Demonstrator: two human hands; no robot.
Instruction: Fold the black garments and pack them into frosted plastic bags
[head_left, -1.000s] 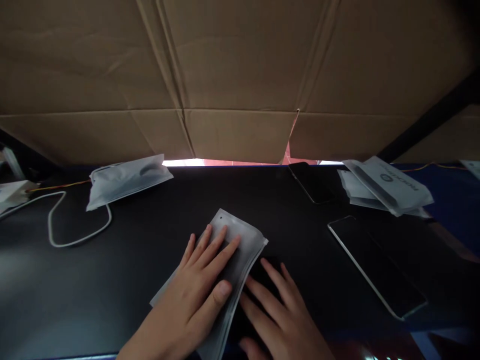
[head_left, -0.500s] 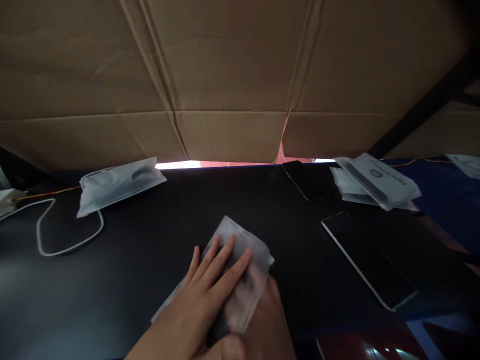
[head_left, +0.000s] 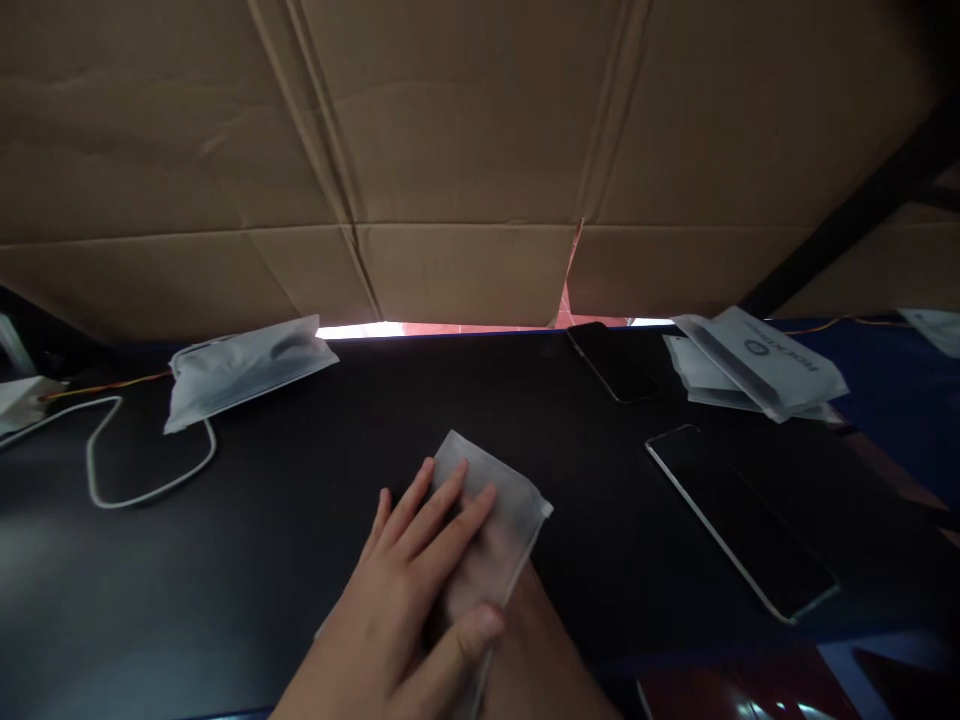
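Note:
A frosted plastic zip bag [head_left: 510, 480] lies slanted on the black tabletop in front of me, its slider at the right corner. Flat on top of it rests my left hand [head_left: 412, 580], the fingers stretched out and spread, the thumb reaching toward the bag's right edge. My right hand [head_left: 536, 640] comes from the lower right and goes beneath or inside the bag; which of the two I cannot tell. Only a blurred pinkish shape shows through the plastic, so its fingers are hidden, along with anything they hold.
At the right lie a large phone [head_left: 739, 520], a smaller dark phone [head_left: 611, 362] and a few printed frosted bags [head_left: 780, 360]. A filled frosted bag [head_left: 251, 370] and a white cable [head_left: 154, 492] are at the left. Cardboard [head_left: 465, 150] walls off the back.
My right hand has moved further up under or into the bag. The left hand's thumb has shifted up and right, and its fingers have slid slightly.

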